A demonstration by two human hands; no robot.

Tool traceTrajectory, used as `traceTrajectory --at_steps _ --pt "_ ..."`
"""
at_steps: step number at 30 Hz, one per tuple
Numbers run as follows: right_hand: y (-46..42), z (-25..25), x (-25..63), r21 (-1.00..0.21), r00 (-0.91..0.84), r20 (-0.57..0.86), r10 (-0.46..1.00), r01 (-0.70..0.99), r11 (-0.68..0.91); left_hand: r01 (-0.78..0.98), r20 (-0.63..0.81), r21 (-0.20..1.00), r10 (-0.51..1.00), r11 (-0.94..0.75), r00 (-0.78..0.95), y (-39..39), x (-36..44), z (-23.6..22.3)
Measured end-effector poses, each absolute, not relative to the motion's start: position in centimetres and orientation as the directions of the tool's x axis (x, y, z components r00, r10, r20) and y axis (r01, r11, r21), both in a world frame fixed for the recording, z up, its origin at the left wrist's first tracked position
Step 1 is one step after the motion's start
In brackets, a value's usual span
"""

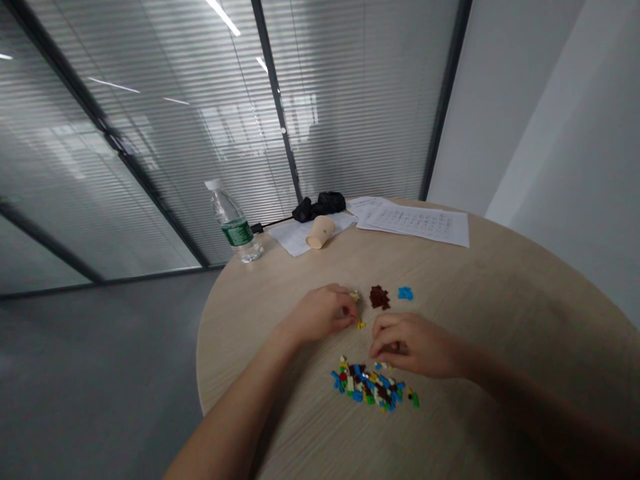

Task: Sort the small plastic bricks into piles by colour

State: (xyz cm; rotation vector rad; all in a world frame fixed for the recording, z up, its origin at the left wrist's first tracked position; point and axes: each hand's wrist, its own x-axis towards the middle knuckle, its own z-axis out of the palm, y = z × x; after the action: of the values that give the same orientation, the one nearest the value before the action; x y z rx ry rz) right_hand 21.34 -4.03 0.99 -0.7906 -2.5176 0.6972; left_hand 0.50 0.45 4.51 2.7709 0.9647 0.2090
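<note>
A heap of small mixed-colour bricks (pixel 373 385) lies near the front of the round wooden table (pixel 500 300). Farther back sit a small pile of brown bricks (pixel 379 297), a small pile of blue bricks (pixel 405 293) and a few yellow pieces (pixel 355 295). My left hand (pixel 323 313) rests on the table with its fingers curled, fingertips next to the yellow pieces and a loose yellow brick (pixel 361 325). My right hand (pixel 413 345) is curled over the far edge of the mixed heap, fingers pinched together; what they hold is hidden.
At the back of the table stand a water bottle (pixel 234 223), a tipped paper cup (pixel 321 231), printed sheets (pixel 415 220) and a black bundle with a cable (pixel 320 204). Glass walls with blinds are behind; grey floor lies to the left.
</note>
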Motion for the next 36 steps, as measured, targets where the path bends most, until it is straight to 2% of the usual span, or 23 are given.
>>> traceTrajectory --at_steps 11,14,16,20,22,26,31,36 --pt "-4.1 1.1 20.9 -0.57 -0.721 0.134 0.68 0.505 0.648 0.567 0.097 0.239 0.601 -0.788 0.793 0.5 0.5 4.1" --pt "-4.2 1.0 20.7 -0.592 -0.681 0.125 0.721 0.532 0.605 0.53 0.127 0.286 0.58 -0.798 0.805 0.4 0.6 4.1" --pt "-4.1 1.0 20.5 -0.66 -0.609 0.119 0.784 0.542 0.521 0.473 0.153 0.348 0.547 -0.81 0.823 0.2 0.8 4.3" --pt "-3.5 0.7 20.3 -0.88 -0.48 0.042 0.876 0.398 0.26 0.392 0.23 0.42 0.514 -0.819 0.827 -0.3 1.4 4.5" --pt "-3.2 0.6 20.3 -0.934 -0.476 0.024 0.879 0.304 0.19 0.389 0.27 0.413 0.519 -0.823 0.811 -0.4 1.5 4.5" --pt "-2.8 0.3 20.4 -0.977 -0.473 -0.027 0.881 0.2 0.077 0.37 0.311 0.391 0.5 -0.843 0.808 -0.3 1.5 4.3" --pt "-2.8 -0.1 20.5 -0.985 -0.407 -0.072 0.911 0.173 -0.001 0.362 0.352 0.382 0.495 -0.851 0.794 -0.3 1.5 4.4" --pt "-2.8 -0.3 20.2 -0.992 -0.376 -0.112 0.92 0.098 -0.08 0.413 0.318 0.363 0.527 -0.835 0.788 -0.4 1.5 4.5"
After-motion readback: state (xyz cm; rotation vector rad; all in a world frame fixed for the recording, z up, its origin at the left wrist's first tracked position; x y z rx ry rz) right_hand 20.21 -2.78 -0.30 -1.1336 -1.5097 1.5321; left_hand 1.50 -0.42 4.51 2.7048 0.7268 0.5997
